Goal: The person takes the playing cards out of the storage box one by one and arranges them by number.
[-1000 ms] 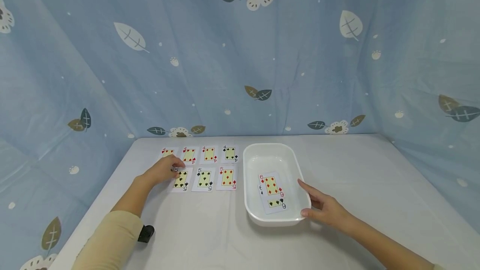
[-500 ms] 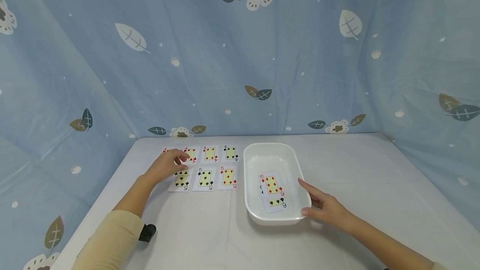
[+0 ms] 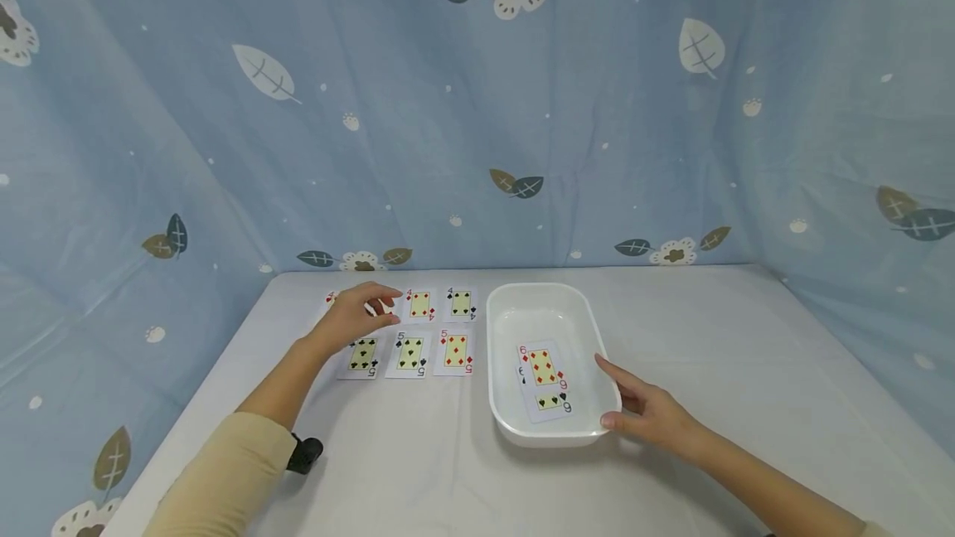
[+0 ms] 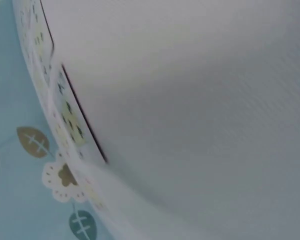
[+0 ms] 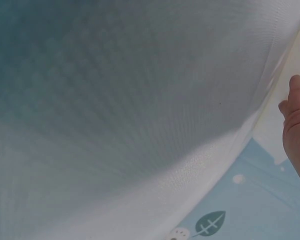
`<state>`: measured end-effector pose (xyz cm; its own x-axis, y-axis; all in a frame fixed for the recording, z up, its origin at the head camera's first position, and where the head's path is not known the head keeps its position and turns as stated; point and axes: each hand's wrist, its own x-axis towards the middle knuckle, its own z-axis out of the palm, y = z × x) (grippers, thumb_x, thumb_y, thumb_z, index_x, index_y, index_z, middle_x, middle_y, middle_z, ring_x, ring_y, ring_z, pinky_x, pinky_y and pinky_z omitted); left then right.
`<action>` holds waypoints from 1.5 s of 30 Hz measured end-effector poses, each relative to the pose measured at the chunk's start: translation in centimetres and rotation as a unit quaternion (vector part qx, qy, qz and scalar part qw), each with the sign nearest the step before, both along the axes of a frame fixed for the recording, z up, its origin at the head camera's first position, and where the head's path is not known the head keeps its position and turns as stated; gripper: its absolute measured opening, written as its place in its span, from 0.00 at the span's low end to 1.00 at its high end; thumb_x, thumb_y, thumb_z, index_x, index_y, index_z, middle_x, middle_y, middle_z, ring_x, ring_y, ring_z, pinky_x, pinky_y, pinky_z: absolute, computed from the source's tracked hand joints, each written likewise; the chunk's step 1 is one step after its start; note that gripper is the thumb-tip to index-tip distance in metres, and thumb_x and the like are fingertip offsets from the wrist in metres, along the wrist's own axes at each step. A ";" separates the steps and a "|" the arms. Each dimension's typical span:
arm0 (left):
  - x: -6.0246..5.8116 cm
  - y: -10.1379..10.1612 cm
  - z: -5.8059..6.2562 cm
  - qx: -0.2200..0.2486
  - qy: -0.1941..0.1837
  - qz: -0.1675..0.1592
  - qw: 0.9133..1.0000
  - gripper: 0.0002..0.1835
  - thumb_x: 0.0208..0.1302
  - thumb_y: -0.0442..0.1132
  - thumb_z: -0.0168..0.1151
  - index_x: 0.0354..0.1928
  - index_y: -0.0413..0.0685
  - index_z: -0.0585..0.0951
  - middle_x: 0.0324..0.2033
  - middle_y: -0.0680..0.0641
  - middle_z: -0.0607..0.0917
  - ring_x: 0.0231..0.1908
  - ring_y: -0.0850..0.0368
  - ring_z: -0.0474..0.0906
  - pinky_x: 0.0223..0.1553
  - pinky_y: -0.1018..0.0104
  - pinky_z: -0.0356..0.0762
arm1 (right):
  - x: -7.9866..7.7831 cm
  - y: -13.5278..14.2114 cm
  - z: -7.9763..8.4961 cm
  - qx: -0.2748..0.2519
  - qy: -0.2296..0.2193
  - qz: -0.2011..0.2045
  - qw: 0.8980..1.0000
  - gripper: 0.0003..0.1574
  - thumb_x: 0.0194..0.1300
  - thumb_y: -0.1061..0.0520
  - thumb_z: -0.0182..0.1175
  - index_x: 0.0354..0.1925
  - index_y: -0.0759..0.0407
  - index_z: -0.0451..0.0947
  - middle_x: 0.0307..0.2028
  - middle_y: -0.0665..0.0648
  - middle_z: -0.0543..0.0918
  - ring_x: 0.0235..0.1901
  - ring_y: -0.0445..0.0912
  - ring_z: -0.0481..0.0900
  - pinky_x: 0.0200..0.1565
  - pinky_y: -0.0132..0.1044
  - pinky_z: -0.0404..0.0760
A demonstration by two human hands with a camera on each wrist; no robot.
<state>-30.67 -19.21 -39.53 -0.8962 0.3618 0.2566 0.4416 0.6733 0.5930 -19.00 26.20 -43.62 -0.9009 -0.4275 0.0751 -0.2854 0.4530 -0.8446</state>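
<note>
Over the upper row of playing cards, my left hand [image 3: 356, 317] reaches in with thumb and forefinger apart, and I see nothing between them. It hides most of the two left cards there. The four of diamonds [image 3: 420, 305] lies just beyond its fingertips, then the four of spades [image 3: 462, 303]. Below are the five of clubs [image 3: 363, 355], five of spades [image 3: 409, 354] and five of diamonds [image 3: 455, 351]. With thumb and fingers at its rim, my right hand [image 3: 647, 415] holds the right side of a white tub [image 3: 554, 441]. Inside, the six of diamonds [image 3: 542, 365] overlaps the six of spades [image 3: 550, 404].
A white cloth [image 3: 418, 454] covers the table. Blue patterned fabric [image 3: 388, 106] hangs behind it and down the sides. Something small and black [image 3: 304, 455] shows beside the left sleeve [image 3: 231, 471].
My left hand has moved right and slightly farther back, from beside the five of clubs to near the four of diamonds. The right hand and the tub have stayed put.
</note>
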 end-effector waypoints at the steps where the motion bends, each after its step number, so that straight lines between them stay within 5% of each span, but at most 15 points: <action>1: 0.0 0.2 0.0 0.001 0.003 -0.013 1.000 0.22 0.52 0.41 0.67 0.51 0.50 0.77 0.40 0.43 0.79 0.35 0.57 0.75 0.32 0.65 0.76 | 0.0 0.0 0.0 0.000 -0.001 -0.001 1.000 0.49 0.55 0.56 0.63 0.69 0.59 0.50 0.64 0.74 0.55 0.53 0.65 0.71 0.44 0.35 0.79; 14: 0.5 4.1 1.3 0.003 -0.042 -0.108 0.993 0.28 0.50 0.47 0.68 0.55 0.50 0.75 0.43 0.47 0.78 0.36 0.60 0.77 0.35 0.68 0.78 | 0.3 -0.1 -0.2 0.003 0.017 0.003 1.000 0.48 0.55 0.56 0.63 0.68 0.62 0.51 0.63 0.76 0.56 0.53 0.66 0.71 0.44 0.36 0.79; 25: 0.8 8.0 1.9 -0.024 -0.057 -0.147 0.987 0.31 0.49 0.48 0.69 0.57 0.53 0.73 0.41 0.52 0.78 0.39 0.61 0.78 0.37 0.70 0.78 | 0.3 -0.1 -0.2 0.002 -0.002 0.000 1.000 0.48 0.55 0.56 0.63 0.68 0.60 0.50 0.64 0.74 0.56 0.53 0.65 0.71 0.44 0.36 0.79; 32: 0.5 10.2 2.0 -0.013 -0.066 -0.159 0.985 0.31 0.49 0.46 0.69 0.57 0.51 0.73 0.41 0.47 0.78 0.39 0.62 0.77 0.36 0.71 0.77 | 0.2 -0.1 -0.2 0.000 -0.005 0.007 1.000 0.48 0.56 0.56 0.63 0.69 0.61 0.50 0.64 0.75 0.55 0.53 0.66 0.70 0.44 0.36 0.79; 45: 0.3 15.0 2.3 -0.019 -0.034 -0.192 0.981 0.28 0.50 0.46 0.69 0.56 0.53 0.74 0.40 0.51 0.78 0.36 0.67 0.78 0.35 0.72 0.76 | -0.1 0.0 -0.1 0.002 0.008 0.011 1.000 0.48 0.55 0.56 0.63 0.68 0.60 0.50 0.64 0.74 0.55 0.53 0.65 0.71 0.44 0.35 0.79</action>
